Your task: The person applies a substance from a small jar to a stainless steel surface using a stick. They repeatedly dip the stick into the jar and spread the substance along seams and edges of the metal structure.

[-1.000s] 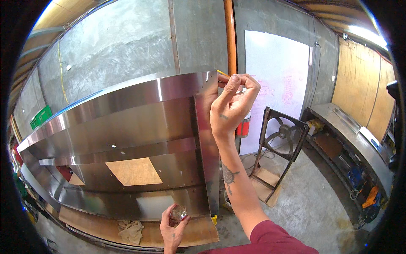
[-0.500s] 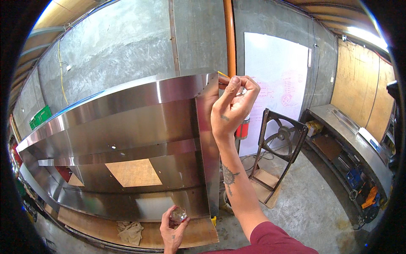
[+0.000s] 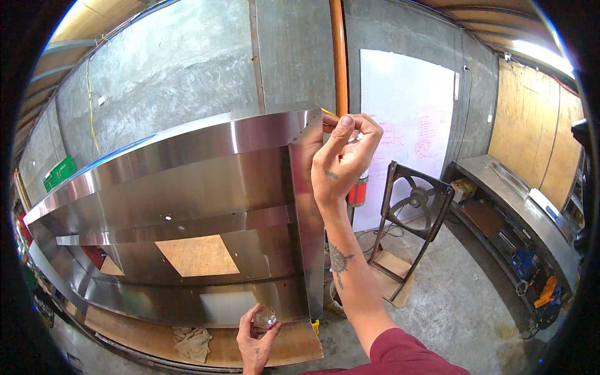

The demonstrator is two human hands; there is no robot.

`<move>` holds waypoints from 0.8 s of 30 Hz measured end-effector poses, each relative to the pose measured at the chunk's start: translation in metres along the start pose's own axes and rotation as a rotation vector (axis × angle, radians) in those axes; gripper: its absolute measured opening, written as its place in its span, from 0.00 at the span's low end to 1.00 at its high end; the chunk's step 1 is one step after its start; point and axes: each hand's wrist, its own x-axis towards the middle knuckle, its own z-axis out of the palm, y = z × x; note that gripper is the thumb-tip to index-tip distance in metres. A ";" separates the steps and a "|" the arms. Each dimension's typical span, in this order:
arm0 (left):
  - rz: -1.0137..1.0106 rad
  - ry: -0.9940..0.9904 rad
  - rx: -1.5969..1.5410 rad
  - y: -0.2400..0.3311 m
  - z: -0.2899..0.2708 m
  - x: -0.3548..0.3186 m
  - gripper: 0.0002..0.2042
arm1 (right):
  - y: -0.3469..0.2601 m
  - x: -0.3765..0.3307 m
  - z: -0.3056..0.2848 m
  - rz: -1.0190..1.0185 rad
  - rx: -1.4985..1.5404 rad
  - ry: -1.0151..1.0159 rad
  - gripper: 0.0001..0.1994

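A large polished stainless steel hood-like cabinet [image 3: 187, 181] stands in front of me on a wooden board. My right hand [image 3: 342, 159] is raised to its upper right corner, fingers pinched on a thin yellow pencil-like tool [image 3: 329, 114] that touches the steel edge. My left hand [image 3: 255, 337] is low near the cabinet's bottom right corner, closed around a small clear shiny object [image 3: 265, 317]; what it is I cannot tell.
A wooden board [image 3: 156, 340] with a crumpled rag [image 3: 192, 342] lies under the cabinet. A black metal frame stand [image 3: 412, 206] is to the right, a red extinguisher [image 3: 357, 187] behind my arm. A steel workbench [image 3: 519, 200] with tools runs along the right wall. An orange pipe [image 3: 338, 56] climbs the concrete wall.
My right hand has shifted very slightly at the top corner. My left hand stays in place.
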 end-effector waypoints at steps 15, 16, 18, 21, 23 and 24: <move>0.194 0.018 0.200 -0.004 -0.013 0.016 0.34 | -0.044 -0.013 -0.022 0.236 0.175 0.060 0.05; 0.247 0.044 0.225 0.000 -0.017 0.022 0.34 | -0.060 -0.026 -0.035 0.311 0.148 0.023 0.05; 0.286 0.057 0.207 0.005 -0.016 0.034 0.34 | -0.090 -0.054 -0.075 0.351 0.215 -0.181 0.05; 0.322 0.043 0.155 0.024 -0.015 0.044 0.34 | -0.126 -0.107 -0.125 0.414 0.254 -0.507 0.06; 0.342 0.037 0.137 0.031 -0.019 0.047 0.35 | -0.143 -0.126 -0.149 0.355 0.084 -0.737 0.05; 0.345 0.042 0.144 0.033 -0.020 0.045 0.35 | -0.150 -0.136 -0.154 0.358 0.058 -0.810 0.05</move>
